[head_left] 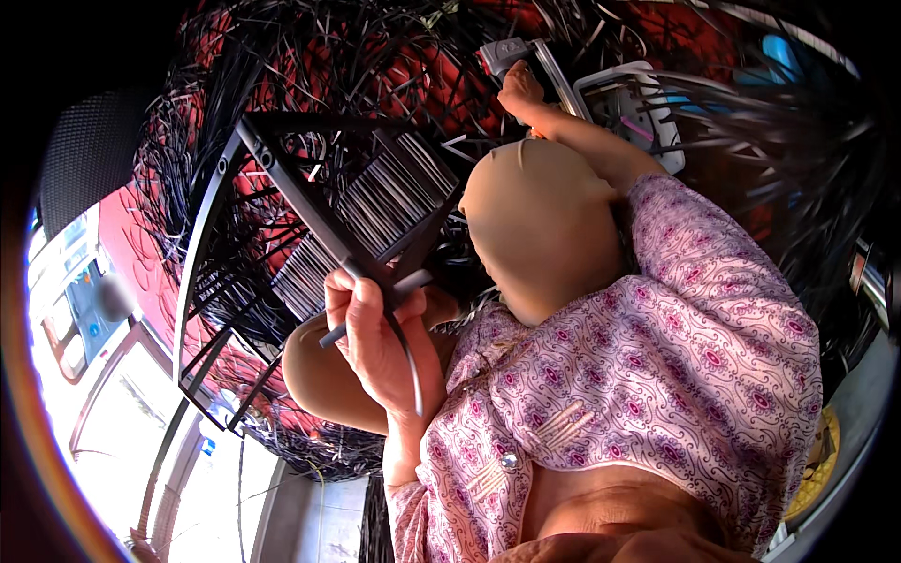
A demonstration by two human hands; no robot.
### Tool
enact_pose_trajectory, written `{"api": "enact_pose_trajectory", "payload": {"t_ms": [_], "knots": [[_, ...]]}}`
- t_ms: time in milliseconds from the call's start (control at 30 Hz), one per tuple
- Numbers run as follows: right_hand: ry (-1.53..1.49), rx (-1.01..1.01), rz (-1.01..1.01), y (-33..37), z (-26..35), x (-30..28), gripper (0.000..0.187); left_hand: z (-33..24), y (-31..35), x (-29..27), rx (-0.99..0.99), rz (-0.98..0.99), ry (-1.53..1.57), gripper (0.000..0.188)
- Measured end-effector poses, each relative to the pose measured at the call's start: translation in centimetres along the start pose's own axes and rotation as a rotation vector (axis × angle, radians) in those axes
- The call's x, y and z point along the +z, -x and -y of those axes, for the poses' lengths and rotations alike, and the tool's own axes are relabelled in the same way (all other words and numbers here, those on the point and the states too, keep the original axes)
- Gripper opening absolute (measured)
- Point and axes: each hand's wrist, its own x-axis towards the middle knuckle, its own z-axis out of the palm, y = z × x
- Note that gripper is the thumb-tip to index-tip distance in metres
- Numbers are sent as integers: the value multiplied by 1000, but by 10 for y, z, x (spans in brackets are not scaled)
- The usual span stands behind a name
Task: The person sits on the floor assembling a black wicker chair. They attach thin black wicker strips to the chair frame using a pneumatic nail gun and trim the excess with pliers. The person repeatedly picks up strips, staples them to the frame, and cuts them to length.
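My left hand (375, 342) is closed in a pinch on a dark flat plastic strip (410, 361), whose tail hangs down past the palm. The fingers are at the lower end of a dark frame bar (305, 202). This bar belongs to a frame with rows of strips (394, 192) stretched across it, tilted beside my knees. At the top, my right hand (521, 91) is wrapped round a grey tool (505, 52) with a long silver bar (560, 80), which looks like a staple gun. Its working tip is hard to make out.
Loose black strips (366, 66) lie tangled over a red floor covering (450, 70). A white plastic tray (648, 108) stands right of the tool. More dark strips (798, 169) crowd the right side. A black mesh surface (89, 155) is at far left, and a yellow item (819, 460) at lower right.
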Motion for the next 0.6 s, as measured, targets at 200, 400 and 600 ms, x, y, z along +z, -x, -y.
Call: {"api": "enact_pose_trajectory", "payload": {"t_ms": [200, 400, 600], "knots": [[-41, -40, -25, 8, -4, -5, 85, -3, -4, 2, -32, 26, 40, 15], [-495, -199, 158, 17, -4, -103, 89, 14, -18, -6, -13, 58, 7, 14], [-859, -568, 240, 130, 47, -263, 57, 44, -43, -9, 10, 67, 98, 20]]}}
